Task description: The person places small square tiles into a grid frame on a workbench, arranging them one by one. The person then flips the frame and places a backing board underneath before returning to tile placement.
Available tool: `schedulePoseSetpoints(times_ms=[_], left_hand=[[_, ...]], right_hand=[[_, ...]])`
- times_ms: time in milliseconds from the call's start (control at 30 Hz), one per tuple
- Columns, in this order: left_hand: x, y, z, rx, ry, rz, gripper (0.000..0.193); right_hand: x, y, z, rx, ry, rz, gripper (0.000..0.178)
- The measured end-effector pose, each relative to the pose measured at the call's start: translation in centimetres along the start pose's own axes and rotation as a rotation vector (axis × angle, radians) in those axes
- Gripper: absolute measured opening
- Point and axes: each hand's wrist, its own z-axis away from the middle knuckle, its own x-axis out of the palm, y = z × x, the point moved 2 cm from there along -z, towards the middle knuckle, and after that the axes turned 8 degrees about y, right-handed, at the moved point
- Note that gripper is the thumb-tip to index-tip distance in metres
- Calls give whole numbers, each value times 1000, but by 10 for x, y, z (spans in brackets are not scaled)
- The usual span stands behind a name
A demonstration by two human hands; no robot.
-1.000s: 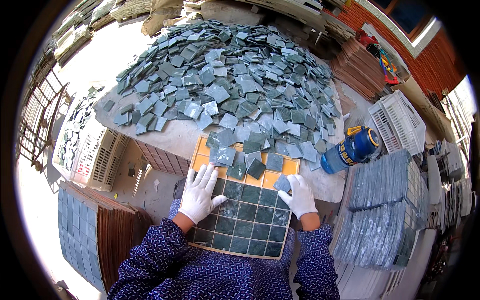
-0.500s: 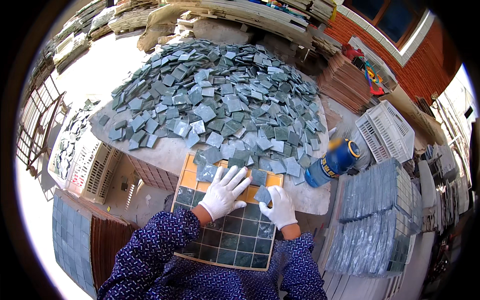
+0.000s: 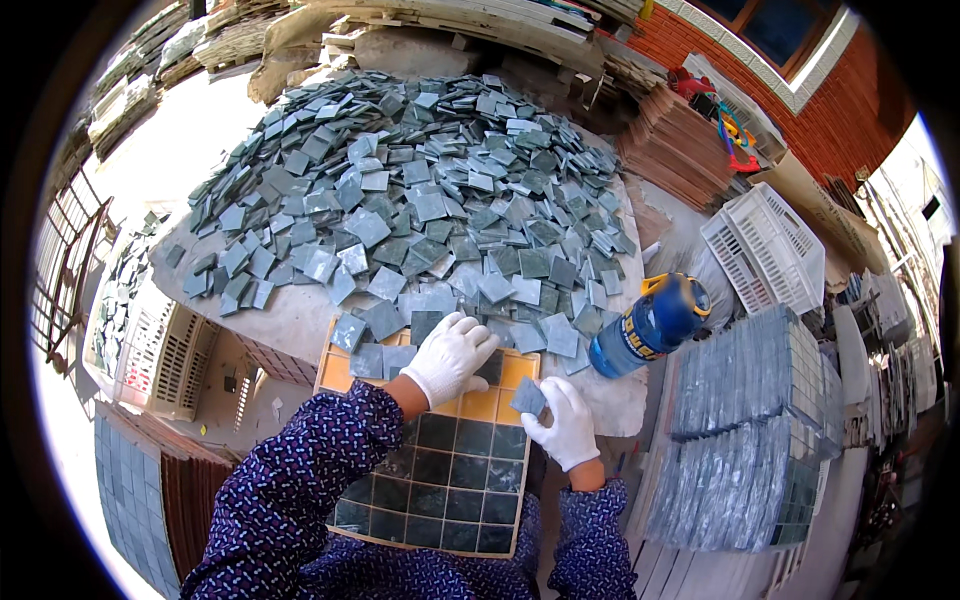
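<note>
An orange gridded tray [image 3: 517,371] lies tilted before me, its nearer rows filled with dark green square stone tiles [image 3: 436,470]. My left hand [image 3: 452,360], white-gloved, is over the tray's far rows with fingers bent and drawn together; what lies under them is hidden. Beside its thumb is a dark tile [image 3: 491,368], and to its left loose tiles [image 3: 367,360] rest on the tray's far edge. My right hand [image 3: 563,425], also gloved, pinches a grey stone tile [image 3: 528,397] just off the tray's right edge.
A big heap of loose tiles [image 3: 400,190] covers the table beyond the tray. To the right stand a blue bottle [image 3: 645,330], a white crate [image 3: 765,245] and wrapped tile stacks [image 3: 735,430]. Another crate [image 3: 170,350] and a stack of tiled sheets [image 3: 140,490] are at the left.
My left hand's spread fingers have drawn together and bent. My right hand has shifted slightly outward with its tile, off the tray. The tray's far orange cells show more.
</note>
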Motion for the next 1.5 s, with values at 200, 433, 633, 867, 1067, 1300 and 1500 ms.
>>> schedulePoseSetpoints(times_ms=[200, 433, 633, 867, 1067, 1300, 1500], left_hand=[[-9, -1, 3, -123, 122, 69, 46], [-19, -6, 77, -530, 108, 886, 36], [-17, 7, 83, -1040, -31, 1363, 35], [-3, 8, 87, -938, 21, 1240, 32], [-3, 10, 78, -798, 29, 969, 33], [-6, 22, 56, -481, 6, 518, 33], [0, 26, 68, -422, -111, 412, 47]], right_hand=[[-1, 4, -5, -93, -176, 54, 49], [2, 3, -10, 206, -162, -309, 30], [11, 16, -25, 165, -132, -135, 23], [10, 8, -26, 246, -228, -135, 25], [-6, 7, -57, 71, -251, -52, 18], [11, 5, -73, 17, -192, 99, 21], [11, 3, -44, 37, -163, 148, 39]])
